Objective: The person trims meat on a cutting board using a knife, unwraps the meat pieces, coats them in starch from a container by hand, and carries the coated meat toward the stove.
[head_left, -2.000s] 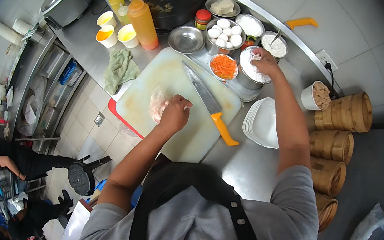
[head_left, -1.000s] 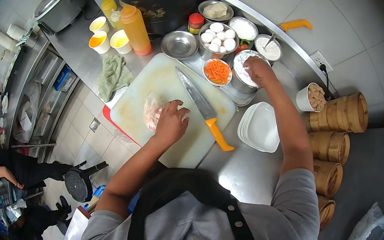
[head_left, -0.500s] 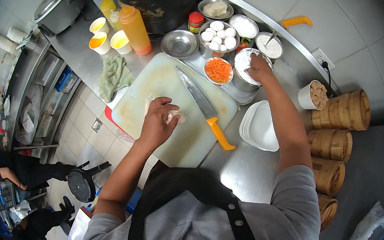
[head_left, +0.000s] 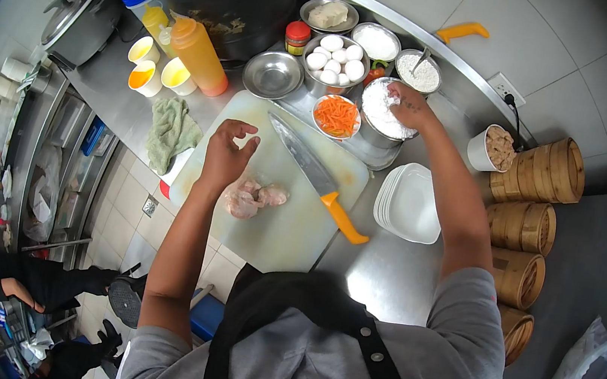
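My left hand (head_left: 227, 154) hovers over the cutting board (head_left: 297, 238), its fingers bent but apart, holding nothing. Just below it lie pale pink pieces of raw meat (head_left: 243, 199), looking like chicken, flat on the board. A large knife (head_left: 307, 158) with a yellow handle rests to the right of the meat, blade pointing away from me. My right hand (head_left: 410, 106) is at a metal bowl of white powder (head_left: 380, 109), fingers bent down to the powder. Its fingertips are partly hidden, so whether they grip any powder does not show.
Beyond the board stand carrot strips (head_left: 336, 116), a bowl of eggs (head_left: 334, 61), an empty metal bowl (head_left: 273, 75) and a squeeze bottle (head_left: 197, 55). White trays (head_left: 412, 203) are stacked right, near bamboo steamers (head_left: 523, 224). A green cloth (head_left: 172, 134) lies left. Another person's legs (head_left: 42, 282) show lower left.
My left hand has moved up and left off the meat, leaving the pieces in view. My right hand stays at the powder bowl, with its fingers slightly shifted. The camera view has tilted slightly.
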Motion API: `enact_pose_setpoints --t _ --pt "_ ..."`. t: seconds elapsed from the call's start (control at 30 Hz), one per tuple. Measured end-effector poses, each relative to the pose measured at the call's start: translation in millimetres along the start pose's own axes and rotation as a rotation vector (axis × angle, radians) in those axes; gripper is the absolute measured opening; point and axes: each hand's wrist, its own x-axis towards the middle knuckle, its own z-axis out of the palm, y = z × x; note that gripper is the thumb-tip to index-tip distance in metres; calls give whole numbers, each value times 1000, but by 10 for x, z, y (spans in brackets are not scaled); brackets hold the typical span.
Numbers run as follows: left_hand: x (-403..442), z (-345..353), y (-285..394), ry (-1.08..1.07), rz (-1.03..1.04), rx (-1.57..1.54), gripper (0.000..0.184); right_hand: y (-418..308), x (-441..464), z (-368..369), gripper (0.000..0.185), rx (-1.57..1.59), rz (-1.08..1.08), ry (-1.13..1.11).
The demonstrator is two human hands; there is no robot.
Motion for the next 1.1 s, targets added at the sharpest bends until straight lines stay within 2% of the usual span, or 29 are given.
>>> enact_pose_setpoints --t 0.07,0.2,0.3,0.33,0.4,0.43,0.5,0.53,0.63,0.67,0.77,0.8,0.9,1.1 --pt "154 41 -157 18 47 43 18 -45 -54 -39 51 -93 -31 9" --pt "541 82 -329 13 -155 26 23 -255 -225 -90 56 -321 -15 -55" --pt "859 258 -712 113 -215 -87 23 -153 -175 56 57 -399 -50 -63" --pt "989 381 -987 118 -285 -220 23 -155 -117 74 59 -420 -31 -71" --pt "1109 427 -957 136 -497 -362 24 -119 -35 132 61 -437 24 -31" --pt "1157 480 -938 142 -601 -436 24 -109 -39 120 62 -318 31 -6" --pt "1236 551 -983 204 -616 -430 22 -113 -93 77 64 -80 54 42" --pt "1276 595 -1023 236 -623 -448 24 -166 -98 42 59 -85 79 74" --pt "1358 704 -1089 267 -660 -406 27 -153 -97 16 54 -99 -35 100" --pt "1381 715 -1105 271 -671 -372 27 -158 -114 4 46 -72 -16 52" --pt "1418 755 -1163 280 -703 -374 26 -25 -140 28 43 -66 -123 24" --pt "1422 755 -1170 281 -706 -370 25 -47 -174 -11 43 -84 -159 49" --pt "1430 746 -1153 300 -738 -369 23 -164 -224 -49 44 -191 -89 110" --pt "1478 727 -1228 288 -835 -319 14 -136 -160 98 51 -449 -77 23"
